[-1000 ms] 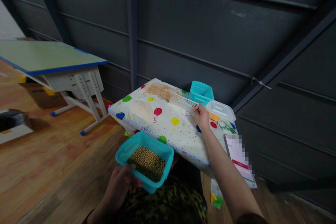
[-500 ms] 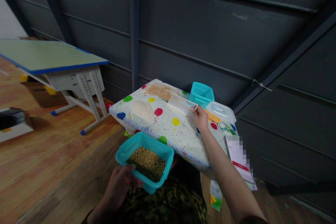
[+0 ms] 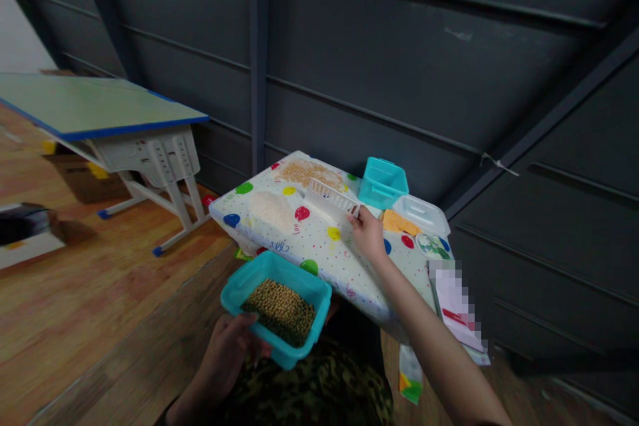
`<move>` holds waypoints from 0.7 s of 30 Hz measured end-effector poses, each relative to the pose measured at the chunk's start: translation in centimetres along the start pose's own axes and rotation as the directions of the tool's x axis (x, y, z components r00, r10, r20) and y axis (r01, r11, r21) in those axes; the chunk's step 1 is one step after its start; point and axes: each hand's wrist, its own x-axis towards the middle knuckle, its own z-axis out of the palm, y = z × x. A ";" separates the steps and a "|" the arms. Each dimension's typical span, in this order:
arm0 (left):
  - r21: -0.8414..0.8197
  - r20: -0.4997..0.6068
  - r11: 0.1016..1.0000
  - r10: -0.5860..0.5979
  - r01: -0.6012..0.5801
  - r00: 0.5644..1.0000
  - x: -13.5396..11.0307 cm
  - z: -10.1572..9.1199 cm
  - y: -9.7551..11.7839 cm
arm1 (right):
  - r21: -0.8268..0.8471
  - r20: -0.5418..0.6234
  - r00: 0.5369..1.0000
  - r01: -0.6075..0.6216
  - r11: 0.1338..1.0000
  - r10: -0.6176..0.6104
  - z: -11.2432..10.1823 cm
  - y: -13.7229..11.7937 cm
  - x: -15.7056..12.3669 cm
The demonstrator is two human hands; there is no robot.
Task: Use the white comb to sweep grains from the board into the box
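Note:
My left hand (image 3: pixel 232 346) grips the near left rim of a turquoise plastic container (image 3: pixel 319 289), held in front of the table edge. Inside are pale round beans (image 3: pixel 279 301) with darker green ones around them. Over the table, my right hand (image 3: pixel 368 231) is closed on the right end of a long white slotted plastic basket (image 3: pixel 332 198), tilted so its slotted side shows. Just behind the basket lies a spread of yellowish grains (image 3: pixel 302 172). To its left is a heap of white, rice-like grains (image 3: pixel 271 208).
Balloon-print cloth covers the table (image 3: pixel 319 239). At the back right stand a second turquoise container (image 3: pixel 383 181), a translucent lid (image 3: pixel 423 214), an orange cloth (image 3: pixel 399 221) and a clipboard (image 3: pixel 454 306). A desk (image 3: pixel 100 103) stands left; a dark panelled wall (image 3: pixel 374 46) rises behind.
My right hand has moved left across the table with the white slotted basket, uncovering more of the orange cloth. The left hand and its container have stayed nearly still.

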 end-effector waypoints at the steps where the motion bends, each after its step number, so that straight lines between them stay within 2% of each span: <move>1: 0.004 0.009 1.000 0.002 -0.002 1.000 0.0 0.0 0.0 | -0.011 0.013 1.000 0.005 1.000 -0.005 0.1 -0.5 -0.4; 6: 0.002 0.020 1.000 0.022 -0.022 1.000 -0.1 0.0 0.3 | -0.077 0.068 0.997 0.025 0.997 -0.020 0.9 -3.3 -2.7; 9: -0.002 0.033 1.000 0.027 -0.027 0.999 -0.4 0.1 0.7 | -0.110 0.086 0.996 0.049 0.993 -0.039 2.2 -5.0 -4.4; 14: 0.034 0.120 0.999 0.001 -0.005 0.993 -1.0 0.3 2.0 | -0.129 0.103 0.989 0.116 0.985 -0.103 4.5 -6.6 -6.3; 17: 0.036 0.102 0.999 -0.001 -0.003 0.995 -1.3 0.5 2.5 | -0.111 0.064 0.990 0.133 0.985 -0.126 5.0 -6.9 -5.8; 21: 0.007 0.109 1.000 -0.010 0.009 0.994 -1.1 0.2 2.2 | -0.120 -0.009 0.995 0.102 0.988 -0.104 4.8 -6.9 -3.3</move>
